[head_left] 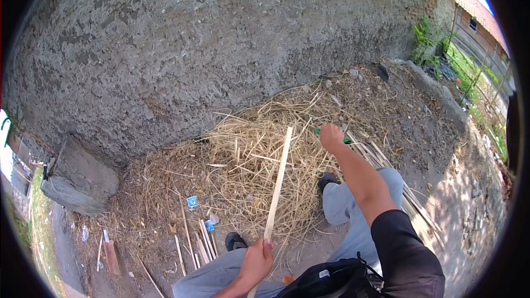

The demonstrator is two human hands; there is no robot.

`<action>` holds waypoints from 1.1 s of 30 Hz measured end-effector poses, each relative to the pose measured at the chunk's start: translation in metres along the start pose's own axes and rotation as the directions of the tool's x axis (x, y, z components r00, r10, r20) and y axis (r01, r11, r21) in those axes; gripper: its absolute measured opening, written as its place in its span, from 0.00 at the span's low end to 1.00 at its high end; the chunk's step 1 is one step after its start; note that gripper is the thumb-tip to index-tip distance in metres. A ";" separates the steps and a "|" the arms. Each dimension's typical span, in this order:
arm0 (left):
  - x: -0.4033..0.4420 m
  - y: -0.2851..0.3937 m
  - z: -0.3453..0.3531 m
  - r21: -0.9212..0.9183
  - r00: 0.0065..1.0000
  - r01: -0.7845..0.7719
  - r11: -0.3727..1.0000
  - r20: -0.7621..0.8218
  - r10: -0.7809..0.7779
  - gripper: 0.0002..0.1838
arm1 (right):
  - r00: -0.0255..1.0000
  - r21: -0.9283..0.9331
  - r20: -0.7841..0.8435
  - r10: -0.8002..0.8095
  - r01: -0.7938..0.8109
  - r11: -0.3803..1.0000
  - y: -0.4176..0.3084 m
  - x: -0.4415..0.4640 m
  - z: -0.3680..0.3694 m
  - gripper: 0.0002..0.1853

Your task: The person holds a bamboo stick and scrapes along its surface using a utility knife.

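My left hand point(257, 262) is closed round the lower part of a long pale bamboo strip point(279, 185). The strip slants up and away from me over a heap of straw-coloured shavings point(248, 154). Off to the right, my right hand point(332, 137) is closed on something with a green handle point(346, 140). Green shows on both sides of the fist; the rest of that tool cannot be made out. The right fist is apart from the strip, to the right of its far end.
A rough grey wall point(210, 38) rises behind the heap. More split strips point(411, 196) lie beside my right leg, and others point(205, 243) by my left shoe. A concrete block point(83, 179) stands at the left. A small blue packet point(192, 202) lies on the soil.
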State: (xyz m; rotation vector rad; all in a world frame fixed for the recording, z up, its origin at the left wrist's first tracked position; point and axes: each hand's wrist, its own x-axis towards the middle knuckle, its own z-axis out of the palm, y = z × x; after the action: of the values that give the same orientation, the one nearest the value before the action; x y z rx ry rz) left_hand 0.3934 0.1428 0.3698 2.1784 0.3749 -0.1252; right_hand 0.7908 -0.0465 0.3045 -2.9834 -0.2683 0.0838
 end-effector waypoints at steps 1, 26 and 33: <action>0.002 0.000 -0.002 -0.080 0.999 0.047 0.996 0.020 -0.045 0.15 | 0.999 0.011 0.038 0.036 -0.037 0.999 0.017 0.005 -0.009 0.12; 0.041 -0.012 0.017 -0.457 0.975 0.180 0.871 0.199 -0.097 0.15 | 0.906 0.447 -0.041 -0.422 0.394 0.803 -0.073 -0.196 -0.010 0.10; 0.048 0.016 0.002 -0.585 0.891 0.407 0.701 0.423 -0.165 0.17 | 0.848 0.311 -0.076 -0.525 0.520 0.796 -0.080 -0.200 -0.013 0.08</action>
State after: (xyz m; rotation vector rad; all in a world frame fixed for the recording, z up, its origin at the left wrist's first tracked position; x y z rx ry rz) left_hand 0.4437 0.1430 0.3700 1.3349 0.4774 -0.4711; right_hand 0.5819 -0.0070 0.3375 -2.4795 -0.9718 0.0767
